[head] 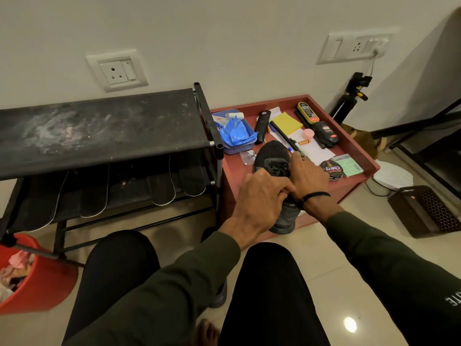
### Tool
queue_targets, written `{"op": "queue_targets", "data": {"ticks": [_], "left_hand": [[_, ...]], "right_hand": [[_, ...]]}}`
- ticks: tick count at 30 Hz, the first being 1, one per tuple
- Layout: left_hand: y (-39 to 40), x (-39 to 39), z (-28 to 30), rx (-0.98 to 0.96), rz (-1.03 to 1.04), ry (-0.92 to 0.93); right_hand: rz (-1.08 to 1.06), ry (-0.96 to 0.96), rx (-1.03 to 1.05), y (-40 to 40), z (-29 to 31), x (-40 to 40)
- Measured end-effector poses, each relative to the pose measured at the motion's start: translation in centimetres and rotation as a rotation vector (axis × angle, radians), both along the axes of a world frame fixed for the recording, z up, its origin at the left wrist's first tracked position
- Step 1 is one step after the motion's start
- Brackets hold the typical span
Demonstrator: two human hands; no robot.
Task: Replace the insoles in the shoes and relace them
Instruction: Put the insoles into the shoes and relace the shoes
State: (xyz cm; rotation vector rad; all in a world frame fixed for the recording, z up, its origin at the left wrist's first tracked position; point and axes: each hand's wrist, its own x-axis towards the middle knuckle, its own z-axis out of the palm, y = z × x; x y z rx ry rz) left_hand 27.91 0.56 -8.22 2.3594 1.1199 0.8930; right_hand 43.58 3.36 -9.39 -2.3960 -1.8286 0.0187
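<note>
- 1 red plastic bucket point(47, 278), bottom-left, round, w/ crumpled rags inside.
- 1 black shoe rack point(99, 128): metal tube frame, dusty fabric top w/ pale smears.
- Approx 5 flat black insoles point(94, 196) on the rack's lower shelf, rounded toes, thin white edges; exact count hard to tell, they overlap.
- 2 white wall sockets, 1 above the rack, 1 upper right w/ a plug in it.
- 1 reddish tray-top table point(349, 186), raised rim, just right of the rack.
- 1 blue plastic tub point(239, 146) on it, holding crinkly blue wrappers.
- 1 black shoe point(273, 156), knit upper, on the table near its front edge, toe toward the wall, heel overhanging the edge.
- Left hand point(259, 196): fingers curled in over the shoe's opening, pinching sth there; lace not clearly visible.
- Right hand point(306, 176): lies over the shoe's lace area, fingers bent down onto it; can't tell if it grips anything. 1 black cord on that wrist.
- 1 round polish tin point(330, 168), black lid, right of the shoe.
- 1 brown lattice basket point(424, 211) on floor tiles, far right.
</note>
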Motion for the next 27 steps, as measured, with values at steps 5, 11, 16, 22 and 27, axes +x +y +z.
{"op": "queue_targets", "data": {"ticks": [5,11,16,22,27], "left_hand": [[0.4,2.1,-0.6,-0.145,0.084,-0.109],[0.1,3.7,-1.5,-0.183,0.143,-0.033],[0.5,4.7,-0.5,-0.310,0.082,0.112],[2.4,0.6,-0.7,-0.172,0.253,-0.059],[4.1,-1.0,-1.8,-0.457,0.220,-0.096]], "right_hand": [[-0.127,0.306,0.025,-0.1,0.2,0.8],[-0.097,0.703,0.077,-4.0,1.5,3.3],[-0.025,0.730,0.081,-5.3,1.5,2.9],[0.108,0.425,0.139,-4.8,1.0,2.0],[0.132,0.213,0.119,-3.1,0.6,2.0]]}}
